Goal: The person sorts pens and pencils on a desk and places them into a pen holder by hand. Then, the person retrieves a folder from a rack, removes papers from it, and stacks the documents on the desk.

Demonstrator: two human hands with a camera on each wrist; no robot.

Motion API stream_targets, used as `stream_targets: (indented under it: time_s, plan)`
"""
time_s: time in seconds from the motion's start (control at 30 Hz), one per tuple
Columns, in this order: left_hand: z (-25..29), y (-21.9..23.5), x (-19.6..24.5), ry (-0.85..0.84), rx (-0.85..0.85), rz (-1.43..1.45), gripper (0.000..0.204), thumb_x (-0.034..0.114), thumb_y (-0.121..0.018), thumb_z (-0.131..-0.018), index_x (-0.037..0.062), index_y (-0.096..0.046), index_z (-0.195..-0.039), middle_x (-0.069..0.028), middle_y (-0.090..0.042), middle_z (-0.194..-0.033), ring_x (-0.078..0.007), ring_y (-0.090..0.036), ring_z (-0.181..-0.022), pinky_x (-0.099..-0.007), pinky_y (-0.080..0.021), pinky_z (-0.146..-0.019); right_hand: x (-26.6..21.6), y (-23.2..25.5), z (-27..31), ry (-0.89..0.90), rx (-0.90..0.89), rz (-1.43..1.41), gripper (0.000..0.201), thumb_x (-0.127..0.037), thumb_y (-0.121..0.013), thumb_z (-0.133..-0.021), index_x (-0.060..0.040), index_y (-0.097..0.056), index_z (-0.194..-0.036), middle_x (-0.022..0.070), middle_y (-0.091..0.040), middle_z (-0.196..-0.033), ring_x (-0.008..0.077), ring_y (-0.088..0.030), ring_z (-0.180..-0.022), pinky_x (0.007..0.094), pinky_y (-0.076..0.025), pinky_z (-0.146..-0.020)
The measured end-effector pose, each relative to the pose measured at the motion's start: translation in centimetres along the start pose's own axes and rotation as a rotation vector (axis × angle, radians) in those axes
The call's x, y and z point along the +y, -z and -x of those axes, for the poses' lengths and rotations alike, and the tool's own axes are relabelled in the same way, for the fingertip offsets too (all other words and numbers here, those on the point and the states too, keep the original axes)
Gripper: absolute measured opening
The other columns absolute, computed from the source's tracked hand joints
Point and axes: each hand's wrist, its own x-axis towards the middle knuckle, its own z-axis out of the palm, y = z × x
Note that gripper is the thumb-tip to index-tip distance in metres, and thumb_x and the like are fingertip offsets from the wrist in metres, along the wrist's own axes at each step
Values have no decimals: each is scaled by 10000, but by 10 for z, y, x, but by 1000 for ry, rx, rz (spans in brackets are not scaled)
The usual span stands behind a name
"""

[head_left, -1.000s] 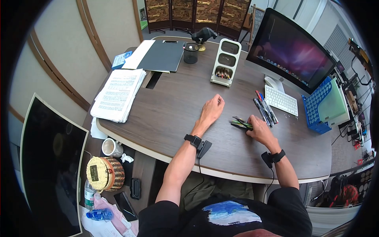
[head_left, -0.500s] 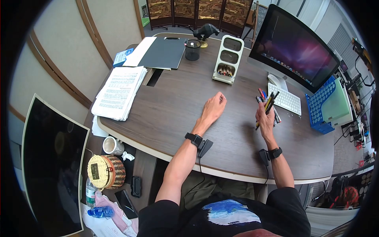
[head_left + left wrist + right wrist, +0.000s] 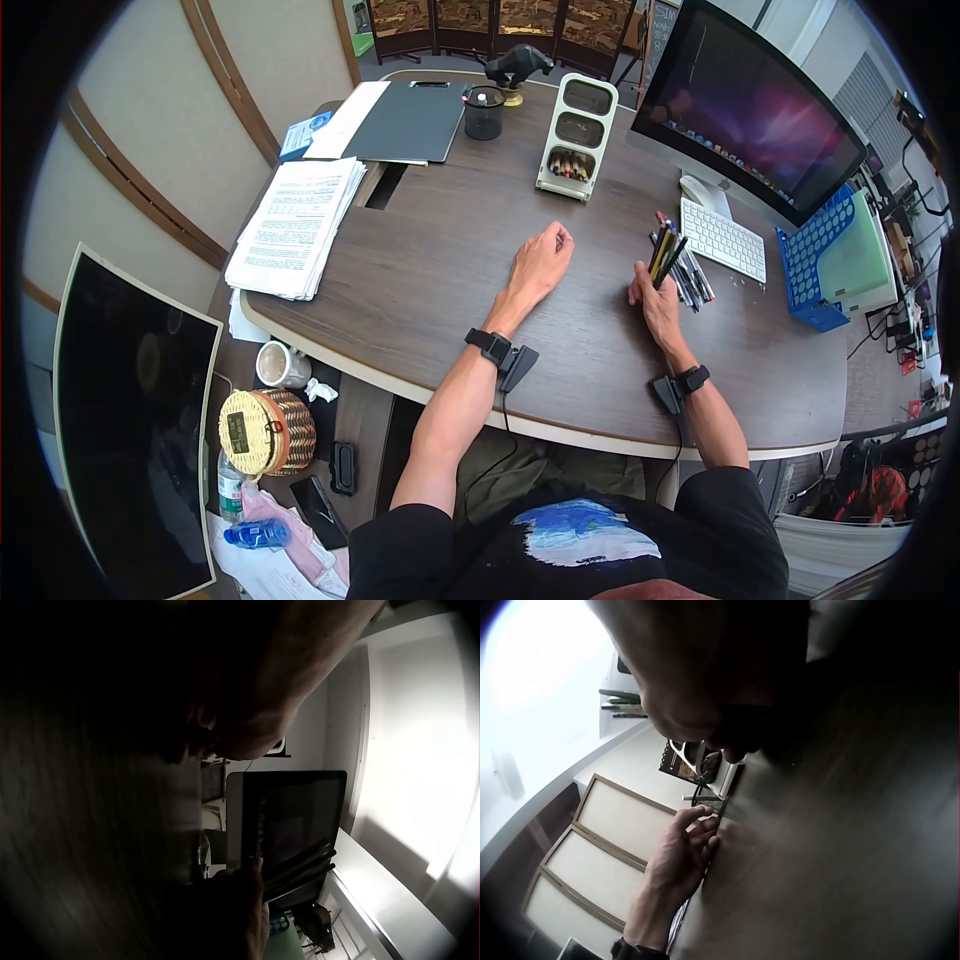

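Note:
My right hand (image 3: 658, 312) grips a bundle of dark and yellow pencils (image 3: 665, 252), which stand up out of the top of the fist. Their long ends also show in front of the monitor in the left wrist view. Just beyond that hand, a group of loose pens (image 3: 697, 282) with black, red and blue parts lies on the desk. My left hand (image 3: 541, 262) rests on the desk to the left, fingers loosely curled around nothing. Farther back stands a white three-compartment holder (image 3: 600, 150), with several coloured pencils (image 3: 570, 166) in its lowest compartment.
Right of the pens are a white keyboard (image 3: 722, 240), a mouse (image 3: 704, 192), a monitor (image 3: 750, 110) and a blue file rack (image 3: 815, 270). A mesh pen cup (image 3: 484, 115), a clipboard (image 3: 412, 122) and a paper stack (image 3: 298, 225) occupy the far and left side.
My right hand has lifted the pencils from low over the desk and turned them from flat to upright, then shifted slightly left. My left hand has stayed in place.

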Motion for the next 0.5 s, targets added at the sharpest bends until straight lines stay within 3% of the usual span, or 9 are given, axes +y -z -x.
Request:
stream_targets:
  time_s: [0.13, 0.2, 0.3, 0.5]
  plan:
    - [1, 2, 3, 5, -5, -11, 306, 297, -563, -1096, 5, -655, -1107, -109, -711, -744, -257, -718, -683, -440, -552, -741, -36, -9, -14, -141, -20, -47, 357, -345, -617, -1155, -98, -490, -930, -10, -493, -693, 96, -514, -583, 281, -433, -496]
    - [0, 1, 2, -1, 2, -17, 306, 297, -566, -1095, 5, -656, -1109, -108, -709, -738, -262, -716, -682, -441, -551, -737, -63, -20, -26, -257, -171, -223, 336, -361, -587, -1165, -105, -470, -983, -17, -463, -711, 88, -489, -560, 265, -411, -453]
    - [1, 2, 2, -4, 3, -17, 308, 298, -572, -1092, 2, -656, -1112, -117, -715, -748, -272, -720, -687, -440, -554, -736, -88, -38, -54, -377, -230, -373, 279, -333, -582, -1168, -100, -478, -1055, -15, -476, -782, 84, -476, -573, 258, -395, -470]
    - [1, 1, 2, 10, -3, 5, 319, 297, -579, -1085, -11, -654, -1121, -153, -744, -825, -280, -742, -713, -441, -572, -752, -85, -57, -133, -588, -423, -746, 167, -242, -569, -1166, -85, -536, -1119, -8, -517, -813, 88, -508, -652, 248, -406, -507]
